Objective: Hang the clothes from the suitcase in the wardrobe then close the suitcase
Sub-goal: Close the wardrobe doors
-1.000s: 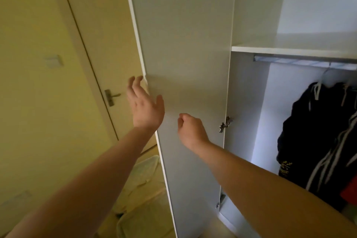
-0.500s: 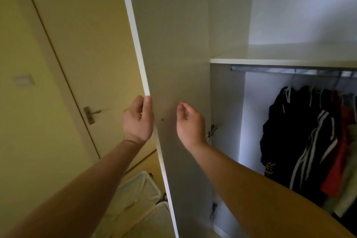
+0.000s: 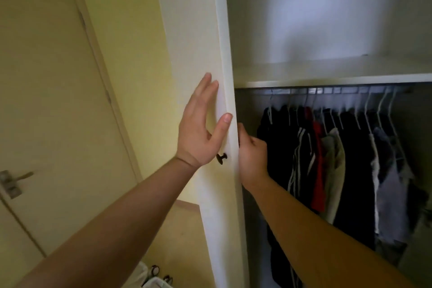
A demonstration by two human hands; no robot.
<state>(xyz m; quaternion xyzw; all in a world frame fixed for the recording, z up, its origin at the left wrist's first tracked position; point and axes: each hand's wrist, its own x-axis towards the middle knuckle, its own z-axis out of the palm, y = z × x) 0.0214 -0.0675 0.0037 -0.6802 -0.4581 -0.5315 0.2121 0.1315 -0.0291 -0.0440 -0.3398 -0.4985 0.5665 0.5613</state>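
**Handling the wardrobe door with both hands**

The left hand [image 3: 198, 133] lay flat on the outer face of the wardrobe door [image 3: 194, 30], grip spread, thumb across its edge above the knob [image 3: 221, 158]. The right hand [image 3: 253, 159] sat just behind that edge, fingers curled; whether its grip pinched the door could not be told. Clothes [image 3: 327, 159] hung on the rail [image 3: 327, 90] inside. A pale wheeled corner on the floor was probably the suitcase [image 3: 157, 283]. Sound practice: guide the door by its edge, fingertips clear of the frame.

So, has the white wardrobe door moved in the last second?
Yes, the white wardrobe door has swung right, toward closing: its free edge now covers the left end of the white shelf.
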